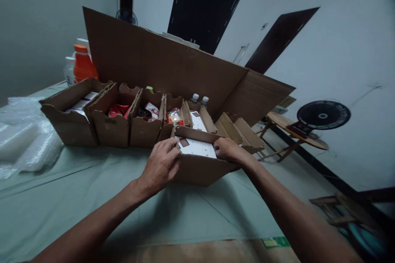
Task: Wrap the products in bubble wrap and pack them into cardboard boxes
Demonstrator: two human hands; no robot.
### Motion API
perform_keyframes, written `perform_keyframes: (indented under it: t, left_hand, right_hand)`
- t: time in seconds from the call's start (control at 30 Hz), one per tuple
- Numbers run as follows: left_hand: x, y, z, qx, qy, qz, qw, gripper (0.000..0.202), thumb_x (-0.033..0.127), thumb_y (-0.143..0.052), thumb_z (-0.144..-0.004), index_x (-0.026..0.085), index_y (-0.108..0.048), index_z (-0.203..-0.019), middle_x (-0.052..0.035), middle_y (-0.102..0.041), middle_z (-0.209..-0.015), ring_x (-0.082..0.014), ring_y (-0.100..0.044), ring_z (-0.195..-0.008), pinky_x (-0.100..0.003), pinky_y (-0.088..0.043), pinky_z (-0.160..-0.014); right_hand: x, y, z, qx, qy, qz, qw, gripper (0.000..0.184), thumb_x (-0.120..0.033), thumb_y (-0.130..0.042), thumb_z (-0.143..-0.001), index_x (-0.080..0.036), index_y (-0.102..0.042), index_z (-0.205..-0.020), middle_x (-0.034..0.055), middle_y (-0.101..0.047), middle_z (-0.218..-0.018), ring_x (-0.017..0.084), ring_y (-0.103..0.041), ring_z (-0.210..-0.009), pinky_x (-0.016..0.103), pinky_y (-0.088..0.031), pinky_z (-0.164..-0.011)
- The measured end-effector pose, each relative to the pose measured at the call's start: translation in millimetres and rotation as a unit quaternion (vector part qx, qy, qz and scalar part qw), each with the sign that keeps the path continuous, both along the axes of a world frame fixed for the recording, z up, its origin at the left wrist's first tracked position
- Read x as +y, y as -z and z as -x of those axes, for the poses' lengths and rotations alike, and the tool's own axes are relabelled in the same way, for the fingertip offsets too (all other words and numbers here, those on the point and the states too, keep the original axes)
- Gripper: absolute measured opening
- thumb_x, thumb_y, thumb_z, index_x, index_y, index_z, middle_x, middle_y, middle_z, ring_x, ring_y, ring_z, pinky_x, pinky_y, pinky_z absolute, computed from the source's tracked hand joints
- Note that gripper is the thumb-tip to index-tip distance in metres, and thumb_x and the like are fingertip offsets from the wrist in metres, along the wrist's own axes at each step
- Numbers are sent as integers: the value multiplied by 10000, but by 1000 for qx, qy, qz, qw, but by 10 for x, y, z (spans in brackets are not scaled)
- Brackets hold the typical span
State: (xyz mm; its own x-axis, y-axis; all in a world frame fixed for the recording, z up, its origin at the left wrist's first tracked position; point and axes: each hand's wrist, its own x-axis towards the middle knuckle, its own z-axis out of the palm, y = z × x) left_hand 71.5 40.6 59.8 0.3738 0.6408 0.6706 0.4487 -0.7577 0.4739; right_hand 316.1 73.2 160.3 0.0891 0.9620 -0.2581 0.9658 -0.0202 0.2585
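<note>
Nearest the camera, two bare forearms reach out over a table covered with a pale green cloth. Between the hands sits a small cardboard box, open at the top and set a little in front of the other boxes. The left hand is curled over the box's left near corner, its fingers bent around the rim and its fingertips touching a white card that lies flat inside. The right hand grips the right wall, its fingers hooked over the edge and into the box beside the same card. So the box is held from both sides, resting on the cloth, with the card lying between the two hands. To the left on the cloth lies a heap of bubble wrap. Just behind the held box stands a row of open cardboard boxes, side by side and touching, with red packets, white packets and small capped bottles in them. At the right end of the row lie flattened box pieces. A large cardboard sheet stands upright behind the row. An orange bottle stands past its left end. Off to the right, beyond the table, a black fan rests on a wooden folding table near the wall.
</note>
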Motion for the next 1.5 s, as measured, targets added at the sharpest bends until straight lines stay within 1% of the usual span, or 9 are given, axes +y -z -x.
perform_keyframes:
  t: [0.2,0.33,0.6,0.93,1.03,1.13,1.3,1.4,1.5]
  left_hand:
    - [-142,180,45,-103,-27,22,994,579,160,-545,-909,231,-382,-1460,-144,-371,-1561,-287,-390,-1439,-476,-383,-1155]
    - [-159,492,144,-126,-24,133,983,720,295,-568,-935,262,-220,-1564,-135,-312,-1616,-308,-347,-1473,-514,-353,-1174]
    - [106,706,-83,-193,96,313,925,930,448,-665,-835,197,-183,-1590,-137,-253,-1650,-349,-245,-1511,-526,-210,-1228]
    - [-824,693,433,-192,8,308,932,718,477,-517,-954,181,-277,-1563,-157,-455,-1527,-321,-330,-1476,-498,-279,-1206]
    - [-1003,466,775,-199,-55,295,933,645,510,-505,-955,184,-388,-1500,-147,-560,-1413,-336,-465,-1367,-497,-381,-1138]
    - [-855,-154,916,-198,-78,232,949,598,520,-550,-928,161,-487,-1403,-128,-618,-1309,-326,-542,-1243,-493,-422,-1086]
    - [-363,-1043,554,-211,64,99,970,585,496,-518,-950,184,-434,-1438,-116,-600,-1339,-309,-516,-1281,-483,-403,-1109]
    - [-491,-1019,419,-209,93,105,968,653,478,-530,-945,183,-358,-1501,-147,-548,-1423,-340,-464,-1347,-519,-376,-1133]
    - [-876,-719,602,-218,50,179,958,636,456,-575,-927,183,-406,-1476,-145,-556,-1423,-340,-514,-1301,-504,-411,-1110]
  right_hand:
    - [-557,-158,-293,80,13,-189,979,308,-232,-484,-902,-212,-740,-1072,86,-755,-1112,235,-688,-979,288,-463,-770]
    - [-1119,149,-609,277,74,-405,868,361,-471,-565,-861,-218,-719,-1067,85,-760,-1047,249,-698,-845,351,-528,-753]
    - [-869,1132,-535,597,112,-249,754,690,-640,-757,-626,-188,-673,-1141,142,-721,-1194,336,-657,-1106,480,-524,-955]
    - [-1504,961,177,584,56,-223,779,393,-486,-686,-757,-182,-729,-1002,112,-774,-1047,320,-710,-988,442,-566,-875]
    - [-1463,693,530,578,0,-242,779,414,-479,-683,-788,-185,-697,-1079,98,-767,-1038,285,-711,-935,420,-573,-843]
    - [-1246,293,694,607,-54,-266,747,490,-561,-728,-749,-178,-692,-1052,103,-759,-1023,269,-701,-904,422,-576,-834]
    - [-1204,-320,464,617,-44,-366,695,512,-588,-758,-735,-214,-687,-1078,80,-735,-1134,284,-646,-1120,455,-525,-982]
    - [-1510,-418,352,549,17,-421,722,498,-614,-764,-706,-212,-697,-993,102,-745,-1105,315,-667,-1077,487,-543,-938]
    - [-1735,-248,505,536,47,-380,753,528,-648,-760,-673,-204,-690,-950,115,-763,-987,337,-706,-923,499,-582,-805]
